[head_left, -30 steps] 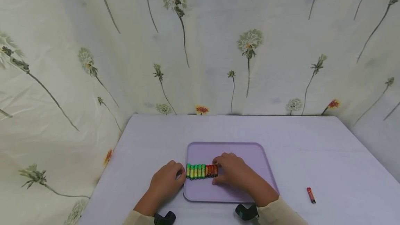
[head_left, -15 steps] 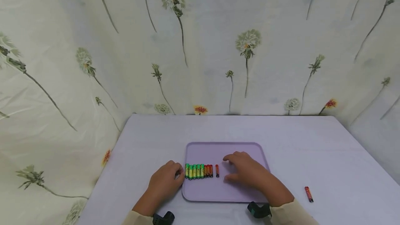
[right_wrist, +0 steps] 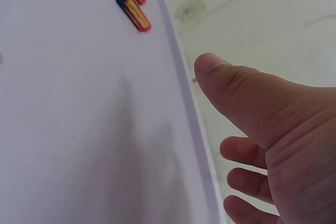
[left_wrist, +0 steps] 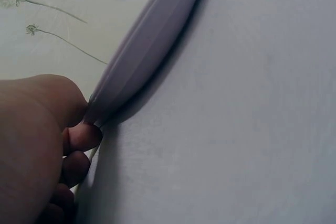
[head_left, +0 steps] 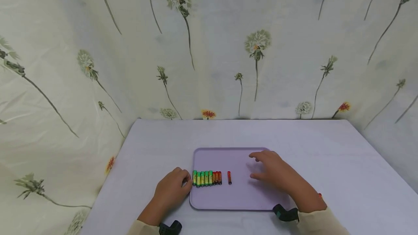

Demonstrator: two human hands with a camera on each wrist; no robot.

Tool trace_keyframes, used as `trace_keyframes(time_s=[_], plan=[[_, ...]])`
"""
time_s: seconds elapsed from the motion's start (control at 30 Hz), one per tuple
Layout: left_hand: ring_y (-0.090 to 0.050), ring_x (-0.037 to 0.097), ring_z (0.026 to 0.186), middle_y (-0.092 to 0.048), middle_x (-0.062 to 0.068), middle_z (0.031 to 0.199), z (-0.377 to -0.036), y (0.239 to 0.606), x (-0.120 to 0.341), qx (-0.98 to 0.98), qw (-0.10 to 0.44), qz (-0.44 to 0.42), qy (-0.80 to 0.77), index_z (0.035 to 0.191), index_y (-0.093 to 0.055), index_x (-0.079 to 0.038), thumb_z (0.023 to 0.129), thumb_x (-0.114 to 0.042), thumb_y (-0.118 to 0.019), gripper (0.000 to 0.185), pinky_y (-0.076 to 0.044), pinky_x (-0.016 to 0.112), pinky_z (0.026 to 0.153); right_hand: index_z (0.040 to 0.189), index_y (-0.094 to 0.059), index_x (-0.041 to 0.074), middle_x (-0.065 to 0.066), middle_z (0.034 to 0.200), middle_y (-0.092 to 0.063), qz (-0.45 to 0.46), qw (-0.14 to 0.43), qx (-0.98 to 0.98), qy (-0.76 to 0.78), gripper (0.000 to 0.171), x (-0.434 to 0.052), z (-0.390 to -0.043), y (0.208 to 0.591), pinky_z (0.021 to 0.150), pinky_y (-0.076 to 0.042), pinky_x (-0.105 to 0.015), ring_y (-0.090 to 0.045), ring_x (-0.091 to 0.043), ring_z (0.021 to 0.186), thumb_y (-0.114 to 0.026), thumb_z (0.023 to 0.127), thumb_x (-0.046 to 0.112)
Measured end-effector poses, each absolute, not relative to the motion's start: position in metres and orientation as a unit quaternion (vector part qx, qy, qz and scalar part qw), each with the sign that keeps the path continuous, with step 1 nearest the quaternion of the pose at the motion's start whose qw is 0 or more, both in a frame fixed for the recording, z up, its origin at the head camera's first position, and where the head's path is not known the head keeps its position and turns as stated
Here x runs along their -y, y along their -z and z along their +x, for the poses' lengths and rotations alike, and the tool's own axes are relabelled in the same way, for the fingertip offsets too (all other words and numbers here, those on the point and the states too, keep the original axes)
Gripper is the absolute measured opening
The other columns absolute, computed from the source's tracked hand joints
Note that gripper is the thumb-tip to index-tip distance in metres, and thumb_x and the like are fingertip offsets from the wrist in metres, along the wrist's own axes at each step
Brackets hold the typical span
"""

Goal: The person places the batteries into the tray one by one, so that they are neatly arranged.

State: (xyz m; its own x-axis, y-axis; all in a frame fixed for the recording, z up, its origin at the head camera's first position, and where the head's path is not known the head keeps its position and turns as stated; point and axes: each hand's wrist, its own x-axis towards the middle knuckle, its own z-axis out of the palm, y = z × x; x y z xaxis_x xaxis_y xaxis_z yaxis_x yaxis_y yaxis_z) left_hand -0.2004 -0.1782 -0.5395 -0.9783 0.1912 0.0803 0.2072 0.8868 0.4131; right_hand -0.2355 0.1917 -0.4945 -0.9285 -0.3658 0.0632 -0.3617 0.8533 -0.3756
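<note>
Fingers of the right hand are relaxed and spread, grasping nothing, hovering over the right half of the tray; fingers of the left hand are curled against the tray's left rim, apparently steadying it, though a firm grip cannot be confirmed. Largest item: the table, covered in pale lilac cloth, backed by a floral curtain. On it, near the front edge, sits the lilac tray. Within the tray, a row of batteries lies side by side at the left, green-and-yellow cells followed by red-and-orange ones; a single red battery lies just beside the row's right end, apart from it. Risk assessment: the cells are round and lie loose, so a nudge to the tray by the left hand, or a brush from the right hand's wrist or sleeve, could roll the single cell further off or break the row's alignment. The row begins close to the tray's left rim, beside the left hand's fingers, so a slip there could disturb it. Markings: no brand, label or writing is legible on any battery; only colour bands are discernible.
</note>
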Motion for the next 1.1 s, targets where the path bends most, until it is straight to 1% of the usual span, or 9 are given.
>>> trace_keyframes(time_s=[0.13,0.4,0.5,0.7,0.93,1.1], plan=[[-0.043,0.008,0.071,-0.048,-0.01,0.083,-0.201,0.54,0.178,0.971,0.016,-0.102,0.215,0.091,-0.063,-0.027,0.099,-0.035,-0.065,0.012,-0.037,0.026,0.061,0.138,-0.063,0.012,-0.005,0.12,-0.068,-0.18,0.003,-0.961,0.208,0.061,-0.212,-0.236,0.49,0.103,-0.046,-0.056,-0.054,-0.037,0.125,-0.086,0.086,0.038],[-0.043,0.009,0.071,-0.048,-0.01,0.083,-0.201,0.54,0.178,0.972,0.014,-0.099,0.211,0.092,-0.064,-0.026,0.099,-0.035,-0.066,0.011,-0.036,0.026,0.06,0.135,-0.065,0.011,-0.007,0.122,-0.067,-0.169,0.002,-0.965,0.201,0.058,-0.242,-0.229,0.487,0.103,-0.044,-0.06,-0.054,-0.039,0.125,-0.083,0.089,0.04],[-0.043,0.008,0.071,-0.048,-0.01,0.082,-0.201,0.54,0.178,0.972,0.016,-0.1,0.212,0.092,-0.064,-0.027,0.098,-0.035,-0.066,0.011,-0.036,0.026,0.06,0.135,-0.065,0.011,-0.007,0.121,-0.067,-0.157,0.004,-0.968,0.195,0.058,-0.252,-0.227,0.49,0.102,-0.045,-0.061,-0.054,-0.039,0.124,-0.084,0.088,0.04],[-0.043,0.008,0.071,-0.048,-0.01,0.082,-0.2,0.539,0.178,0.972,0.015,-0.101,0.212,0.091,-0.064,-0.027,0.098,-0.035,-0.066,0.011,-0.036,0.026,0.06,0.133,-0.066,0.01,-0.011,0.124,-0.068,-0.139,0.026,-0.972,0.185,0.064,-0.27,-0.222,0.494,0.102,-0.044,-0.064,-0.054,-0.042,0.124,-0.084,0.085,0.047],[-0.043,0.008,0.071,-0.048,-0.01,0.083,-0.2,0.537,0.176,0.971,0.01,-0.1,0.215,0.092,-0.064,-0.027,0.099,-0.035,-0.065,0.011,-0.037,0.026,0.06,0.131,-0.067,0.009,-0.012,0.122,-0.068,-0.129,0.033,-0.976,0.173,0.068,-0.292,-0.217,0.494,0.1,-0.043,-0.064,-0.056,-0.044,0.12,-0.085,0.082,0.052],[-0.044,0.009,0.072,-0.048,-0.01,0.083,-0.198,0.535,0.176,0.972,0.008,-0.096,0.216,0.092,-0.064,-0.026,0.098,-0.034,-0.065,0.01,-0.037,0.026,0.061,0.131,-0.067,0.008,-0.013,0.122,-0.068,-0.125,0.059,-0.977,0.164,0.074,-0.307,-0.213,0.5,0.099,-0.043,-0.065,-0.057,-0.045,0.119,-0.086,0.079,0.057]])
